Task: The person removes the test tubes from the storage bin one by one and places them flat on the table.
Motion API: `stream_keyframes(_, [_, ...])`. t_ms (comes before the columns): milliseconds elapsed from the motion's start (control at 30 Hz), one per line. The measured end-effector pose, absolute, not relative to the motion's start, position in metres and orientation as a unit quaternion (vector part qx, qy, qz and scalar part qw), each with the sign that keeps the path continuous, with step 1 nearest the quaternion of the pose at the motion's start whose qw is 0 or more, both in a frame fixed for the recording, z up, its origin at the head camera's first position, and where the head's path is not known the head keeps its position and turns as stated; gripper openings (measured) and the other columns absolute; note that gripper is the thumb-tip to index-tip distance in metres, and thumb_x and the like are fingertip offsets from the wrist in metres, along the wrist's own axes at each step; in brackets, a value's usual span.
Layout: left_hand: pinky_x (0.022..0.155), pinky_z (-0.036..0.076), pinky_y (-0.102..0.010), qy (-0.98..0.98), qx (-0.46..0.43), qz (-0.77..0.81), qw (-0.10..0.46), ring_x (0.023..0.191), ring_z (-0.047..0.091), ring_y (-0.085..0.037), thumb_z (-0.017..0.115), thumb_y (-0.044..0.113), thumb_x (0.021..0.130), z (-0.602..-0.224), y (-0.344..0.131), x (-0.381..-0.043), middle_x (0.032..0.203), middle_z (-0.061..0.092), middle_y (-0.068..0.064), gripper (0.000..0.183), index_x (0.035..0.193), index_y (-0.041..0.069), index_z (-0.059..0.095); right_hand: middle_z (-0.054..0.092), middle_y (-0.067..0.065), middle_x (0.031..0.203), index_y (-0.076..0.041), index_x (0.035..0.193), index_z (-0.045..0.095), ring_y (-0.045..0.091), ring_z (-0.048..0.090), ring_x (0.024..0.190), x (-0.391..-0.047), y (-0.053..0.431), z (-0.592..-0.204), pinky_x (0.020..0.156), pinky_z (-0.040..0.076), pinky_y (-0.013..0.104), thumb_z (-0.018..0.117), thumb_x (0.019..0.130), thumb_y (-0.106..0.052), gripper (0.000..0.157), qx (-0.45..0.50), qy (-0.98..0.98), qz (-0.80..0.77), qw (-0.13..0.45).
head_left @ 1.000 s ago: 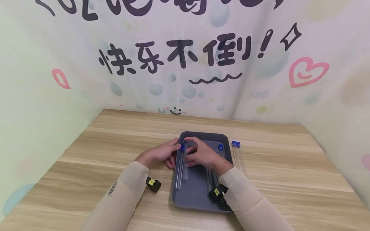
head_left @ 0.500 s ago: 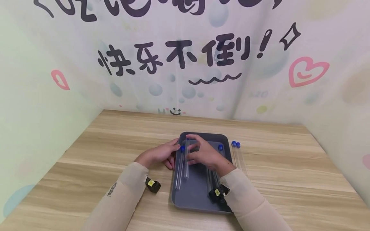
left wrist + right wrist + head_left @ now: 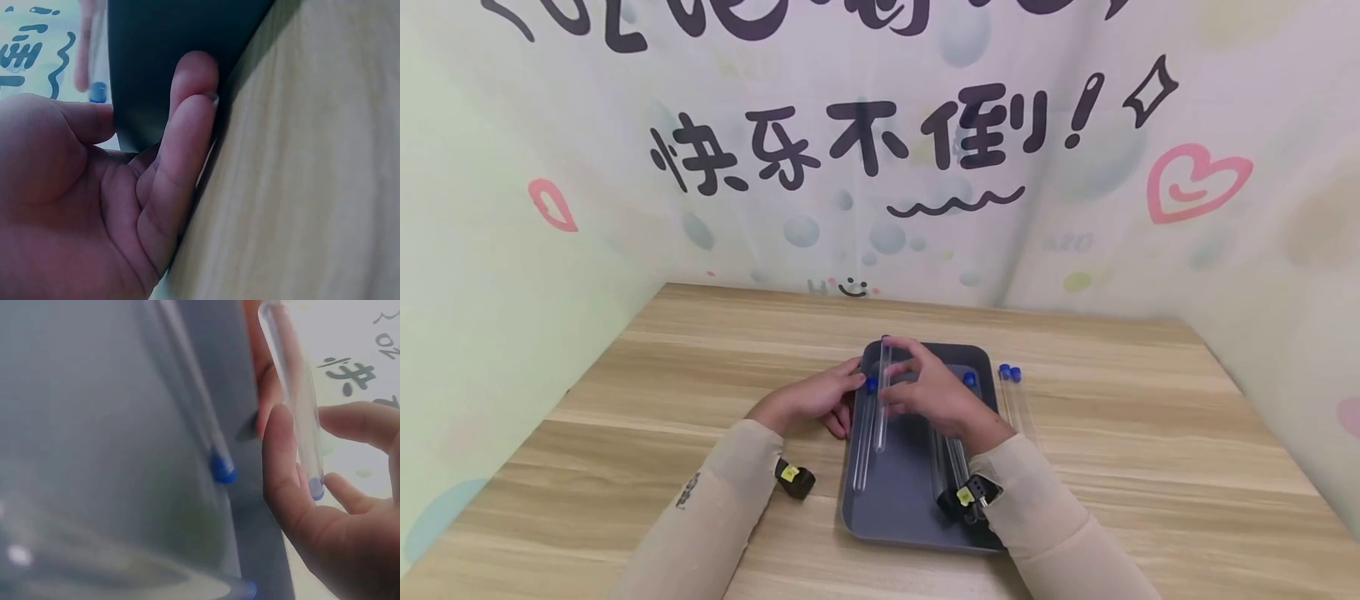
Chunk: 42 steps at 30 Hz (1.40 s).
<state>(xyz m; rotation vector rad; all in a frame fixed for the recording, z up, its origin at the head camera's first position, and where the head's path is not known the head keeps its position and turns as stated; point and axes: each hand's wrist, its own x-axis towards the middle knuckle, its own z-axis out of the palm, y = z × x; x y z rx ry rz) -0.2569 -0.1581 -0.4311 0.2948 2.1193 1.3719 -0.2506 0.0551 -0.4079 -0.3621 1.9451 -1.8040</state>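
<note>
My right hand [image 3: 936, 396] pinches a clear test tube [image 3: 881, 429] with a blue cap, raised over the left side of a dark grey tray [image 3: 898, 500]. In the right wrist view that tube [image 3: 305, 419] stands between thumb and fingers, its blue cap at the lower end of the picture. My left hand [image 3: 812, 397] grips the tray's left wall, thumb at the rim and fingers against the outside. Beside the raised tube, another capped tube [image 3: 862, 450] lies along the tray's left side. Several more tubes [image 3: 955, 458] lie at the right, partly hidden by my right arm.
Two blue-capped tubes [image 3: 1018, 408] lie on the wooden table [image 3: 1120, 433] just right of the tray, partly behind my right sleeve. A printed cloth [image 3: 805, 267] hangs at the table's back edge. Pale walls stand on both sides.
My right hand has lifted the tube up and away from the tray floor, so its cap now reaches the tray's far rim. My left hand keeps its grip on the tray.
</note>
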Motion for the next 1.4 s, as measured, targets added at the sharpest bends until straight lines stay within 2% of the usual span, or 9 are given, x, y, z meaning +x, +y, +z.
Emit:
stream_keyframes(233, [0.059, 0.060, -0.034, 0.799, 0.119, 0.512, 0.293, 0.064, 0.068, -0.022, 0.026, 0.032, 0.111, -0.433, -0.160, -0.258, 0.083, 0.066, -0.016, 0.052, 0.161, 0.032, 0.012, 0.044, 0.020, 0.131, -0.025, 0.155, 0.031, 0.024, 0.066, 0.094, -0.244, 0.059, -0.390, 0.084, 0.061, 0.040, 0.068, 0.087, 0.003, 0.082, -0.162, 0.696, -0.666, 0.216])
stream_keyframes(500, [0.059, 0.060, -0.033, 0.798, 0.119, 0.512, 0.294, 0.063, 0.068, -0.021, 0.026, 0.031, 0.111, -0.434, -0.159, -0.260, 0.080, 0.066, -0.014, 0.052, 0.161, 0.032, 0.012, 0.046, 0.018, 0.128, -0.027, 0.153, 0.034, 0.023, 0.065, 0.093, -0.237, 0.065, -0.369, 0.083, 0.061, 0.040, 0.066, 0.089, 0.003, 0.078, -0.170, 0.681, -0.686, 0.193])
stream_keyframes(1033, [0.059, 0.060, -0.033, 0.799, 0.113, 0.514, 0.291, 0.063, 0.068, -0.021, 0.027, 0.031, 0.110, -0.434, -0.159, -0.258, 0.079, 0.067, -0.014, 0.053, 0.161, 0.031, 0.011, 0.047, 0.016, 0.128, -0.030, 0.152, 0.033, 0.023, 0.068, 0.094, -0.232, 0.076, -0.352, 0.082, 0.061, 0.037, 0.068, 0.087, 0.004, 0.081, -0.167, 0.679, -0.695, 0.169])
stream_keyframes(1400, [0.060, 0.060, -0.034, 0.798, 0.111, 0.516, 0.290, 0.065, 0.068, -0.022, 0.027, 0.032, 0.110, -0.434, -0.161, -0.259, 0.082, 0.066, -0.015, 0.053, 0.161, 0.031, 0.011, 0.044, 0.016, 0.126, -0.023, 0.154, 0.031, 0.023, 0.068, 0.090, -0.231, 0.084, -0.350, 0.077, 0.062, 0.041, 0.062, 0.088, 0.007, 0.080, -0.174, 0.672, -0.700, 0.169])
